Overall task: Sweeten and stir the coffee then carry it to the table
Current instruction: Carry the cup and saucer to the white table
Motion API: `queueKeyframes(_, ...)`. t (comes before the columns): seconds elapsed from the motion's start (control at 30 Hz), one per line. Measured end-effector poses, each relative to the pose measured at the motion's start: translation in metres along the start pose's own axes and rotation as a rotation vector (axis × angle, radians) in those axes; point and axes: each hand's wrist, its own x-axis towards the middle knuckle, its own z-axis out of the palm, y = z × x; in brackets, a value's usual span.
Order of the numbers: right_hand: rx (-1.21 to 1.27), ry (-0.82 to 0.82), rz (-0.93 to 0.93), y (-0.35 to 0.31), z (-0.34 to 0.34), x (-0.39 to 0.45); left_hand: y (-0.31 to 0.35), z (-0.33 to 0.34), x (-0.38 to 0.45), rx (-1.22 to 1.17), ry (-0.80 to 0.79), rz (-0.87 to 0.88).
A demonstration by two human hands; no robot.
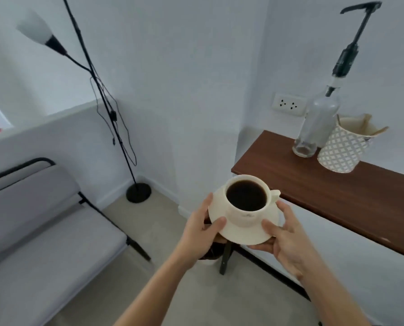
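A cream cup [245, 217] full of black coffee [246, 195] stands on a cream saucer [243, 235], held in the air in front of me. My left hand [201, 229] grips the saucer's left rim, thumb on top. My right hand [288, 241] grips the right rim, fingers underneath. The cup's handle points right, toward the brown wooden counter [337, 196]. No spoon shows in the cup.
On the counter stand a glass bottle with a black pump [318, 123] and a patterned white holder [344, 147]. A grey padded bench [43, 220] is at left, a black floor lamp [137, 191] in the corner. A dark stool leg [224, 260] shows below the saucer.
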Motion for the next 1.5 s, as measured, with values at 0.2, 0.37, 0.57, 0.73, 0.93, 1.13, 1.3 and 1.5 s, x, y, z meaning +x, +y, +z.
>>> queueKeyframes(0.2,-0.064,-0.222,0.060,0.033,0.084,-0.017,-0.005,-0.085,-0.081,-0.013,0.182,0.041)
queueKeyframes(0.37,-0.104,-0.426,0.155,0.074,0.172,-0.056,-0.011,-0.161,-0.173,-0.017,0.375,0.031)
queueKeyframes(0.57,-0.169,-0.649,0.243,0.124,0.279,-0.118,-0.017,-0.250,-0.295,-0.017,0.546,0.038)
queueKeyframes(0.73,-0.266,-0.763,0.280,0.170,0.369,-0.163,-0.029,-0.321,-0.384,-0.018,0.685,-0.032)
queueKeyframes(0.93,-0.376,-0.927,0.301,0.217,0.470,-0.199,-0.037,-0.396,-0.467,-0.035,0.846,-0.046)
queueKeyframes(1.13,-0.481,-1.063,0.349,0.266,0.574,-0.204,-0.054,-0.481,-0.519,-0.051,0.972,-0.082)
queueKeyframes(1.3,-0.522,-1.140,0.378,0.303,0.662,-0.196,-0.077,-0.561,-0.540,-0.033,1.069,-0.154)
queueKeyframes(1.5,-0.554,-1.163,0.376,0.352,0.761,-0.185,-0.094,-0.654,-0.554,-0.042,1.135,-0.219)
